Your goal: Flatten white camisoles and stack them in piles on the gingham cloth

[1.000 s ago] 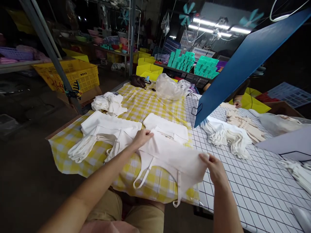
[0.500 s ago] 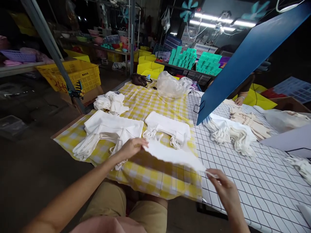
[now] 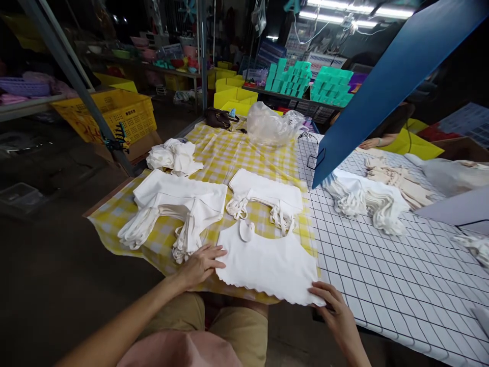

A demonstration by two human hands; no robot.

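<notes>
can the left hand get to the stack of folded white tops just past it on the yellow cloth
Probably yes: the left hand rests at the white top, and the stack lies just beyond it with nothing between.

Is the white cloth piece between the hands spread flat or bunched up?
Spread flat: the white cloth piece lies smooth on the checked tablecloth, left hand and right hand at its near corners.
</notes>
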